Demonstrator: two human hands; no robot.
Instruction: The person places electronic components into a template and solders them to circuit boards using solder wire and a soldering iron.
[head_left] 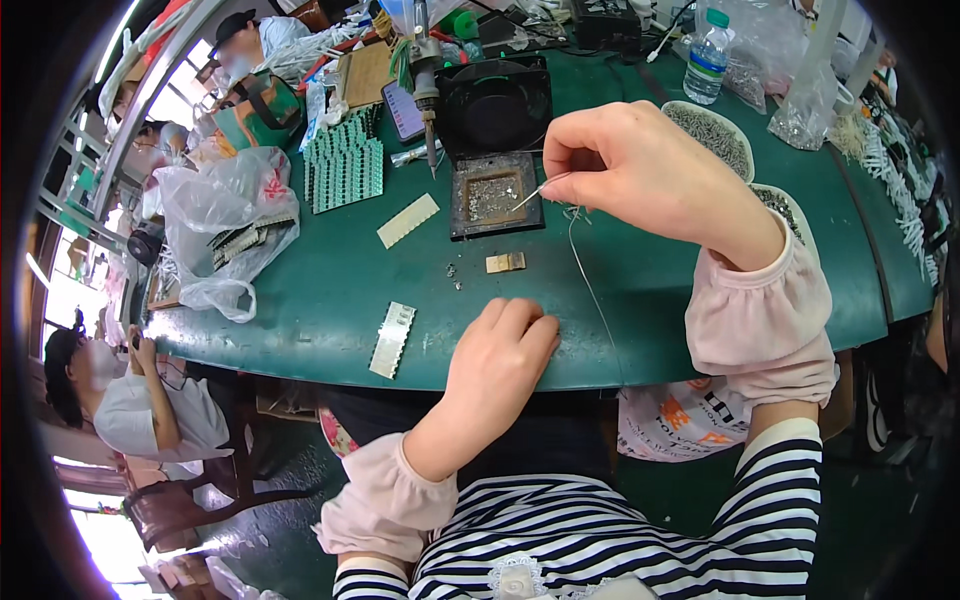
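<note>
My right hand (pixel 640 165) is raised over the bench, thumb and forefinger pinching a thin strand of solder wire (pixel 592 285). The wire's short end points down over a black tray (pixel 462 215) with silvery crumbs inside; its long tail trails to the bench's front edge. My left hand (pixel 500 355) rests at that edge with curled fingers, and whatever it may hold is hidden. Between the hands and the tray lies a small tan block (pixel 505 262). Pale notched board strips lie to the left, one (pixel 392 340) near the edge and another (pixel 408 221) farther back.
A soldering iron (pixel 427 105) hangs tip down beside a black fan unit (pixel 495 110). Green boards (pixel 343 170), a phone (pixel 402 110) and a plastic bag (pixel 230 220) occupy the left. Tubs of small metal parts (pixel 745 160) and a water bottle (pixel 707 62) stand right. Other people sit left.
</note>
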